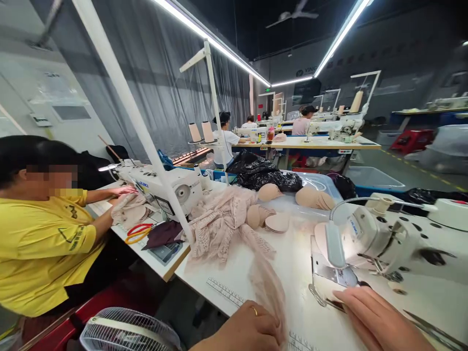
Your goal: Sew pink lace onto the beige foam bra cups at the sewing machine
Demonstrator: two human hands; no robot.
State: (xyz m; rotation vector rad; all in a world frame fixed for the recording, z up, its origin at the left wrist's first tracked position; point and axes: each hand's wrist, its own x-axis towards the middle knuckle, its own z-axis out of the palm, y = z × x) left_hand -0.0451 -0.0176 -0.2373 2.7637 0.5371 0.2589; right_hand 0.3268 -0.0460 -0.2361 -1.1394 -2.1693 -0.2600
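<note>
My left hand (252, 324), with a ring on one finger, is closed at the table's front edge on a strip of sheer beige lace fabric (270, 287). The strip is blurred and trails up toward a heap of beige lace (223, 219). At the right, my right hand (380, 312) lies with fingers stretched out beside the needle plate of a white sewing machine (387, 239). Its fingertips reach a small pale piece (325, 287) at the plate's front edge. Beige oval pads (277, 223) lie next to the lace heap.
Scissors (435, 329) lie at the lower right. To the left, a person in a yellow shirt (44, 239) sews at another machine (168, 187), near red-and-yellow-handled scissors (139, 233). A fan (127, 331) stands below. Black plastic bags (263, 170) sit behind the table.
</note>
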